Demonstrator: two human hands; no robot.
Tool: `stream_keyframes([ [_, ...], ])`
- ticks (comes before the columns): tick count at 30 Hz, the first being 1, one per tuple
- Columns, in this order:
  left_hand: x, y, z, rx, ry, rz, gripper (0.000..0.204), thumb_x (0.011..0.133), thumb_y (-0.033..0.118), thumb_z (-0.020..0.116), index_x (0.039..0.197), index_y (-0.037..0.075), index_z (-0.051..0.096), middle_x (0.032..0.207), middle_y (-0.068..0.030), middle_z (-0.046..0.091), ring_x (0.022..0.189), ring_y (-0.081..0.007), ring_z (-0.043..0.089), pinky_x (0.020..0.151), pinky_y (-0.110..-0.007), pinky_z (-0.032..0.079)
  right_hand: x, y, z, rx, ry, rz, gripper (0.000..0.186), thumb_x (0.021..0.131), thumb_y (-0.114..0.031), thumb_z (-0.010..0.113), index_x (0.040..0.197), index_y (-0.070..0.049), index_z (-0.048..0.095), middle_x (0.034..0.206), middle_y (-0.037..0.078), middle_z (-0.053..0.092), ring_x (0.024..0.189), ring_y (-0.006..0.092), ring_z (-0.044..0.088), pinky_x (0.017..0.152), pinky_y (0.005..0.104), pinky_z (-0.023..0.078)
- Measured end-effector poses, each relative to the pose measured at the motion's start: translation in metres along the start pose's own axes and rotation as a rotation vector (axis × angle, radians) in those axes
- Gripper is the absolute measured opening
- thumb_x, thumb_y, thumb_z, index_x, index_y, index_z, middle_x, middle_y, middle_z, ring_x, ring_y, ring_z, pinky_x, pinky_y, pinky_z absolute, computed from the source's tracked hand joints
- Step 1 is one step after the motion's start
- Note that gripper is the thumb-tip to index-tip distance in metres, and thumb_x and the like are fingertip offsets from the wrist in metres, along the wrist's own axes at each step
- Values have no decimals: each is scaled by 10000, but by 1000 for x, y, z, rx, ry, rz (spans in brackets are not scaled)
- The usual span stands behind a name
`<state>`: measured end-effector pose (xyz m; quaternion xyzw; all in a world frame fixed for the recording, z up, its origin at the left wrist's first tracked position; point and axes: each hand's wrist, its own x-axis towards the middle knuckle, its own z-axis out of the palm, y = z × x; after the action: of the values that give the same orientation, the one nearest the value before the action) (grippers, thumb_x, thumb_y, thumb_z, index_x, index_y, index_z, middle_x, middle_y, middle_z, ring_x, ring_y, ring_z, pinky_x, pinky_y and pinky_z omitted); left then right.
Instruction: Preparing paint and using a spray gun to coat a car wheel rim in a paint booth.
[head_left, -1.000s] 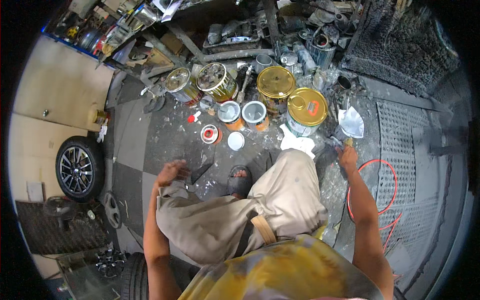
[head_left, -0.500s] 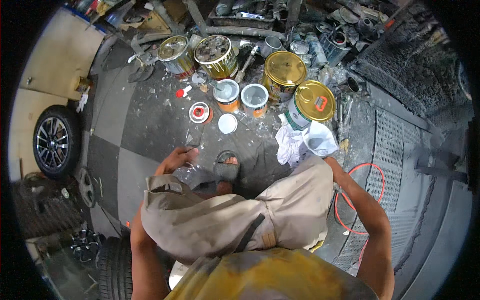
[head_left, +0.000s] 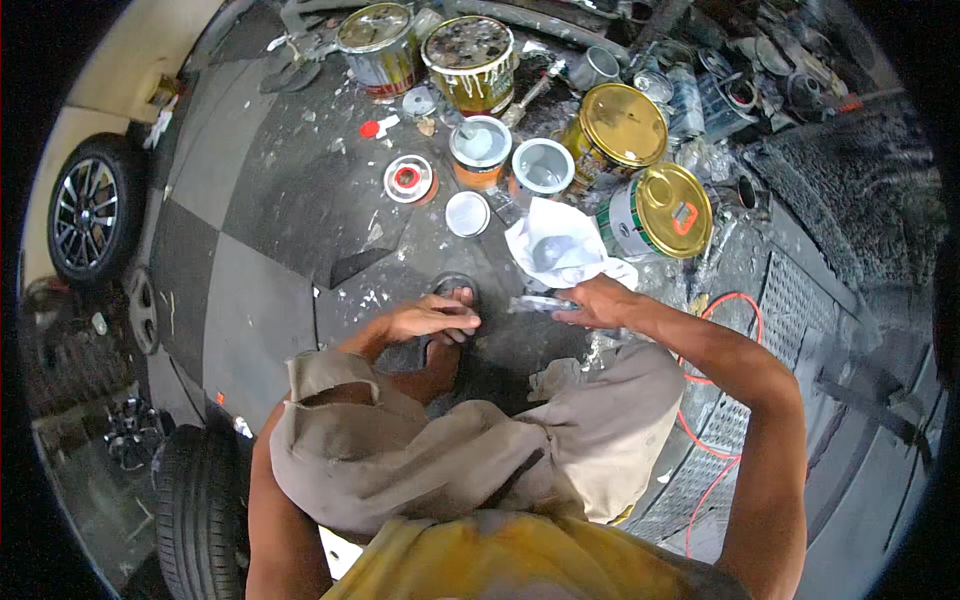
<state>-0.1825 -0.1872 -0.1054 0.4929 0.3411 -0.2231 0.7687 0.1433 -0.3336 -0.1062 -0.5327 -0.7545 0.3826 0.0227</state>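
Observation:
My right hand (head_left: 598, 300) is closed around a silvery, blurred tool that looks like a spray gun (head_left: 540, 303). Just beyond it a white cup-like piece (head_left: 553, 248) with a greyish inside tilts toward me. Part of the tool is hidden by my fingers, and a white rag (head_left: 618, 272) shows behind them. Above my sandalled foot, my left hand (head_left: 435, 317) has its fingers loosely stretched and holds nothing visible. Farther off stand two cans without lids, a grey-filled can (head_left: 481, 142) and another beside it (head_left: 542, 166). A round white lid (head_left: 467, 214) lies in front.
A gold-lidded can (head_left: 674, 210) and a larger gold tin (head_left: 622, 125) stand at right. A small red-capped can (head_left: 409, 179) and paint-streaked buckets (head_left: 468, 58) are farther off. A red hose (head_left: 735, 300) loops by a perforated ramp. At left are a wheel (head_left: 97, 210) and tyre (head_left: 198, 515).
My right hand has come from beside my right knee toward the middle, bringing the tool and white cup-like piece left. My left hand has moved right, above my foot. The view has shifted.

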Motion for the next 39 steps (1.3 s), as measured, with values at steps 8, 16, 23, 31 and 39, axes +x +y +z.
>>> stream_keyframes([
  [8,23,-31,0,-432,172,122,1179,849,608,706,1557,4,-18,1454,-175,431,1258,-312,528,1006,-448,501,110,-94,-18,107,264,17,301,846,-226,659,1005,28,693,854,264,675,822,424,672,740,472,537],
  [16,22,-34,-1,-799,304,460,813,924,540,642,1482,67,288,1380,-158,485,1253,-299,519,1008,-471,453,148,-122,-8,267,572,-190,311,816,-200,701,1030,17,640,824,232,658,750,420,652,691,467,526],
  [23,18,-37,-7,-911,284,457,399,963,368,564,1181,34,579,953,-87,641,836,-215,633,802,-377,514,105,-81,-33,371,178,-157,317,869,-225,694,1081,10,688,966,225,672,871,377,671,806,461,530],
  [31,18,-57,-1,-885,191,429,401,1011,338,495,1217,4,581,1075,-107,661,949,-220,639,881,-374,509,165,-18,-138,64,835,68,390,807,-209,769,1123,-2,672,965,205,669,865,349,673,791,425,530],
  [39,34,-72,-5,-804,218,386,417,978,384,556,1255,72,547,1089,-56,613,917,-186,636,870,-396,532,245,-35,-172,-147,539,127,410,916,-364,670,1109,-3,651,1026,261,678,997,410,639,878,486,501],
])
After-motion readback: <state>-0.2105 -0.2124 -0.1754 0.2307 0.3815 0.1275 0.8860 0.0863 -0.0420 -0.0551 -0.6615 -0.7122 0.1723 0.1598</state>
